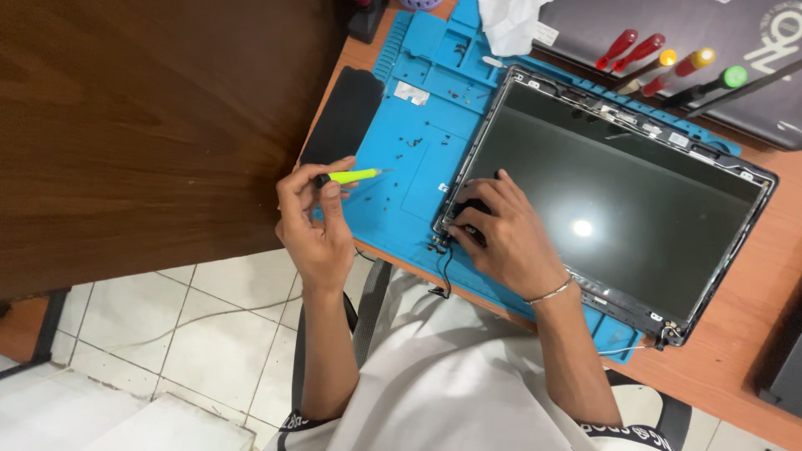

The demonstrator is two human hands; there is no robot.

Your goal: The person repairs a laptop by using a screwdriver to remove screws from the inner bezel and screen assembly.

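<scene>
- The left hand (pixel 316 225) is closed around a small screwdriver with a yellow-green handle (pixel 351 176), its tip pointing out over the blue work mat (pixel 418 175).
- The right hand (pixel 501 230) presses flat, fingers spread, on the lower left corner of the laptop screen panel (pixel 618 200), which lies face up on the mat.
- Tiny dark screws (pixel 415 142) are scattered on the mat near the screwdriver tip.
- More screwdrivers (pixel 660 67) lie beyond the panel, well apart from both hands.
</scene>
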